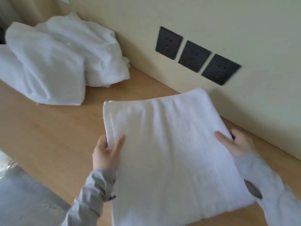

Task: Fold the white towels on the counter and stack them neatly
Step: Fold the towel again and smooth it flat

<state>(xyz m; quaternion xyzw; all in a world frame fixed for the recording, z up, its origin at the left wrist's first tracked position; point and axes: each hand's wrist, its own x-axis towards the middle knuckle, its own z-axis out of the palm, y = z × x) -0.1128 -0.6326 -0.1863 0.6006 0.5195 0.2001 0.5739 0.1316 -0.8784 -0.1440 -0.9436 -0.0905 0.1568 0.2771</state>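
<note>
A folded white towel is held over the wooden counter, near the wall. My left hand grips its left edge, thumb on top and fingers underneath. My right hand grips its right edge the same way. Both arms wear grey sleeves. At the far left lies a loosely folded white towel, and behind it a crumpled heap of white towels leans against the wall.
Three dark wall sockets sit in the cream wall just above the counter. The counter's front edge runs along the lower left, with grey floor beyond it. Bare wood lies between the held towel and the pile.
</note>
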